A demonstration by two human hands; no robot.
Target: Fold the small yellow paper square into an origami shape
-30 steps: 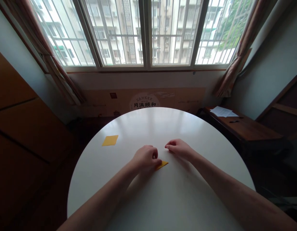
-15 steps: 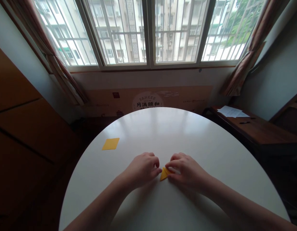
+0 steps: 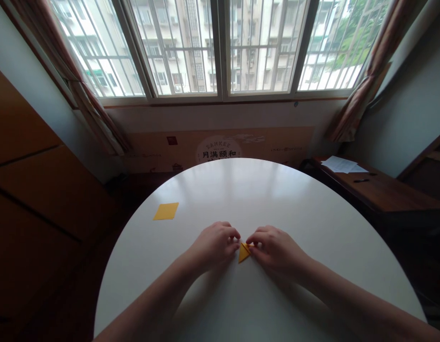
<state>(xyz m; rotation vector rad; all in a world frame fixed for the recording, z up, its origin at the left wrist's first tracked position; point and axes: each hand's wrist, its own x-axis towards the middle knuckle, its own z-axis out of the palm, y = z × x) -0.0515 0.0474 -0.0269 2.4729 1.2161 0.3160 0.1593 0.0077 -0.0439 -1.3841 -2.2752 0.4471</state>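
A small folded piece of orange paper (image 3: 243,252) lies on the round white table (image 3: 263,199), showing as a little triangle between my two hands. My left hand (image 3: 215,244) has its fingers curled and pinches the paper's left edge. My right hand (image 3: 275,248) is also curled, its fingertips pressed on the paper's top right corner. Most of the paper is hidden under my fingers. A second flat orange square sheet (image 3: 166,211) lies apart at the table's left side.
Behind the table is a barred window with curtains and a cardboard panel with printed characters (image 3: 218,149). A dark wooden side table (image 3: 380,190) at the right carries white papers (image 3: 343,165) and a pen. Wooden furniture stands at the left.
My right hand came from beyond the paper to pinch its right side. The paper now shows as a small upright triangle between both hands. The view shifted slightly.
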